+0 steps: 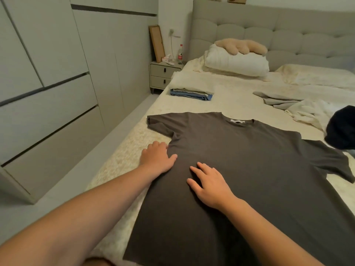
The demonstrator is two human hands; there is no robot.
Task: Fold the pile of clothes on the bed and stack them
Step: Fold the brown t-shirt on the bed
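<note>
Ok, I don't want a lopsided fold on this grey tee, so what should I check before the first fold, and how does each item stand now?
1. T-shirt laid flat, collar away from the person: ok.
2. Left sleeve spread out: ok.
3. Right sleeve clear: not ok, a dark garment lies at its shoulder.
4. Left hand at the shirt's left edge, fingers straight: ok.
5. Right hand flat on the chest: ok.
6. Hem even: cannot tell, it runs out of view.
7. Room on the stack: ok.
</note>
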